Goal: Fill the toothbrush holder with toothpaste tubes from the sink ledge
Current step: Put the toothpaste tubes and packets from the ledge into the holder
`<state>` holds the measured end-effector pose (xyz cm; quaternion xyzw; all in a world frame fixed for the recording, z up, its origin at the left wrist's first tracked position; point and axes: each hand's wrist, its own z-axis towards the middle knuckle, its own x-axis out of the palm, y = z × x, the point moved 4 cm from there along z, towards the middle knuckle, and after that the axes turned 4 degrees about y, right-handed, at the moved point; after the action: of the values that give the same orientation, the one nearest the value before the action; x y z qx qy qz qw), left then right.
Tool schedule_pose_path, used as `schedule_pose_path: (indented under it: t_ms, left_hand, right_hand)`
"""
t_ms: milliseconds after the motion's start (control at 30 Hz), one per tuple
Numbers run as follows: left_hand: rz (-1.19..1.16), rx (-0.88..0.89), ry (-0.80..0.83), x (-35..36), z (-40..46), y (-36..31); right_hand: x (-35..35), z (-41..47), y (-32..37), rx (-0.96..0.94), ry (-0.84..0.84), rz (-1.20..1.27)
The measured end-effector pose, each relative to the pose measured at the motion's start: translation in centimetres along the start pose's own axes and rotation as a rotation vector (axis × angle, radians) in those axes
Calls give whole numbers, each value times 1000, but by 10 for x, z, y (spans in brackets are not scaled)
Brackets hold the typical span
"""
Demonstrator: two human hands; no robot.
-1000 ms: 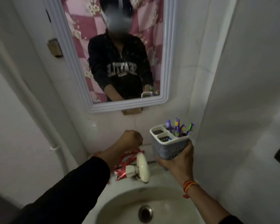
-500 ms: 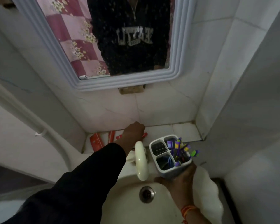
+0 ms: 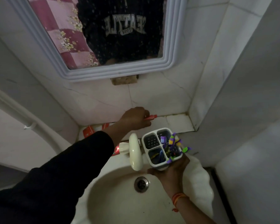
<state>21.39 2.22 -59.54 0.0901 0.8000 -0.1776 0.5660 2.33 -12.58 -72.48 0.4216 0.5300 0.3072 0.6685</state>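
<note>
My right hand [image 3: 171,172] holds the white toothbrush holder [image 3: 162,147] from below, above the basin's right rim. One of its compartments bristles with several purple and green toothbrushes [image 3: 173,143]; the far-left one looks empty. My left hand [image 3: 134,118] reaches over the tap to the tiled ledge [image 3: 178,122] and is closed on a red toothpaste tube [image 3: 151,117], whose end sticks out to the right of my fingers. More red tubes [image 3: 89,130] lie at the ledge's left end. Another red tube [image 3: 116,150] lies beside the tap, partly under my sleeve.
A cream tap [image 3: 135,153] juts over the basin [image 3: 120,199] with its drain [image 3: 141,184]. A framed mirror [image 3: 113,71] hangs above the ledge. A tiled wall [image 3: 233,94] closes in the right side, and a white pipe [image 3: 14,113] runs down the left wall.
The camera has tilted further down toward the sink. My left hand has gone from above the tap down to the ledge and closed on a red tube. The holder has sunk lower.
</note>
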Motion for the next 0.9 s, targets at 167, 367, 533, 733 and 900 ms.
schedule_pose_path:
  t_ms: [167,367,533,733,900]
  left_hand:
    - [3,155,53,-43,-18,-33]
    - [85,191,150,-66,-31,-80]
    - [208,173,98,-39,-35,-102]
    - [29,133,137,-16,-35,-90]
    - [-354,64,157,-35,-42,-63]
  right_hand:
    - [-5,-1,-3,21,23,74]
    - [-15,8,6,-42,-3,121]
    - [-17,11,12,-30,73,176]
    - [-16,14,5,42,130,231]
    - [-10,17,1,96,161,271]
